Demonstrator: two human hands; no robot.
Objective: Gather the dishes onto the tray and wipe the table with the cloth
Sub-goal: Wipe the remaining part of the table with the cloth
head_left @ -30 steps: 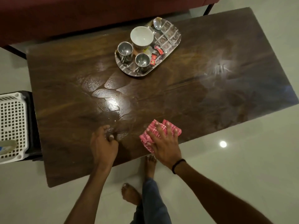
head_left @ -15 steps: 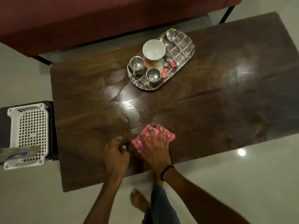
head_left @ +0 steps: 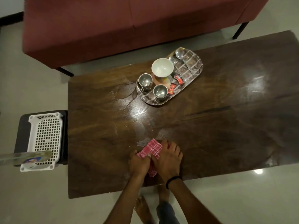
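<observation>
From the head view, a red-and-white checked woven cloth (head_left: 152,149) lies bunched near the front edge of the dark brown, glossy wood-grain surface (head_left: 226,126), and both hands are on it. The left hand (head_left: 139,164) pinches the cloth's near left edge with curled fingers, while the right hand (head_left: 168,160) lies over the cloth's right side, fingers bent around the fabric; a black band circles that wrist. Part of the cloth shows between the two hands, hanging toward the front edge.

Toward the far side of the surface sits an oblong shiny metal tray (head_left: 196,68) with a gridded pattern. On it stand a round white bowl (head_left: 162,67), two small steel cups (head_left: 145,80) with handles, a steel spoon (head_left: 179,53) and two small red sachets (head_left: 178,78). Pale smears and bright ceiling-light reflections mark the surface between tray and cloth.

Behind the surface runs a dark red upholstered sofa (head_left: 113,21) on black legs. To the left, a white perforated plastic basket (head_left: 45,136) rests on a black stand. The floor (head_left: 32,199) is pale, glossy tile, and bare feet show below the front edge.
</observation>
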